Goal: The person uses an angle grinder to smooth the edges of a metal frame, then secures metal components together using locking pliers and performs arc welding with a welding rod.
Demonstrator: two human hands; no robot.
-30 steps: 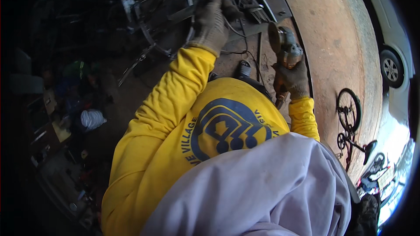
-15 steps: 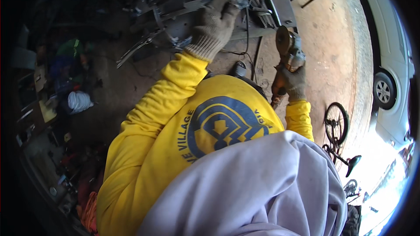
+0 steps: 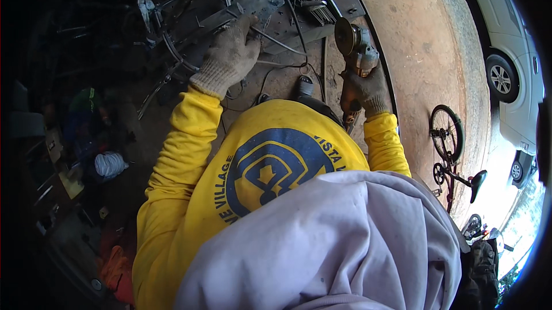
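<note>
My right hand, in a knitted work glove, grips an angle grinder beside the table's near right corner. Its round disc faces up and left, away from my body. My left hand, gloved too, hangs over the near edge of the dark work table, with the thumb apart from the fingers. Close to those fingertips lie a flat metal strip and the end of a grey rod or cable; I cannot see it gripping either. Left of this hand stands a curved metal frame with locking pliers on it.
Thin metal rods lie bundled on the table's right part. A black cable crosses the table and drops near my foot. To the right are a bicycle and a pale vehicle. A white bundle lies left.
My left hand has drawn back leftward from the clutter in the table's middle. The right hand still holds the grinder, close to the table corner. The whole view has shifted a little.
</note>
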